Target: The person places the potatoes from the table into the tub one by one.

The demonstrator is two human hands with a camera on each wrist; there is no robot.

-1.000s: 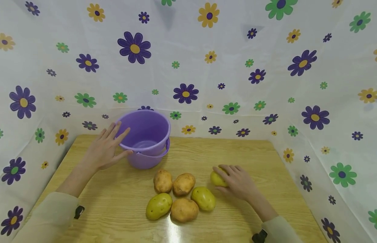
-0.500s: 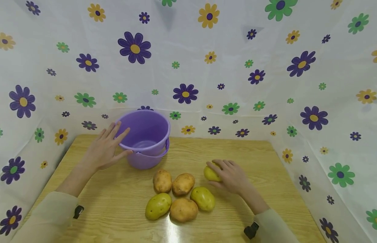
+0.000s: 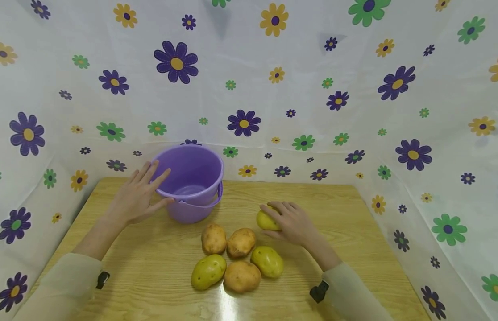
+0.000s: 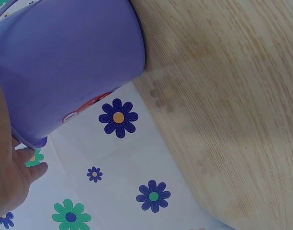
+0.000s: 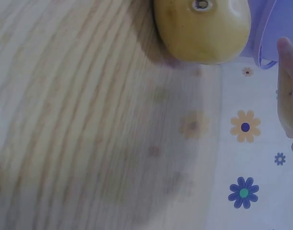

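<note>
My right hand (image 3: 291, 223) grips a yellow-green potato (image 3: 267, 220), fingers curled over its top and thumb along its near side. At the right edge of the right wrist view, part of that potato (image 5: 286, 108) shows under my fingers. My left hand (image 3: 134, 196) rests with spread, fairly straight fingers at the left rim of a purple bucket (image 3: 192, 209). The bucket stands upright at the back left, its handle hanging down in front. Two more yellow-green potatoes (image 3: 209, 272) and three brown potatoes (image 3: 242, 277) lie grouped in front of it.
Everything stands on a light wood table (image 3: 313, 200). Behind and at both sides hangs a white flowered cloth (image 3: 249, 67). In the right wrist view a potato (image 5: 204, 33) looms large near the camera.
My right hand has moved left and a little farther back with the yellow-green potato in its grip. The left hand, the bucket and the other potatoes have stayed in place.
</note>
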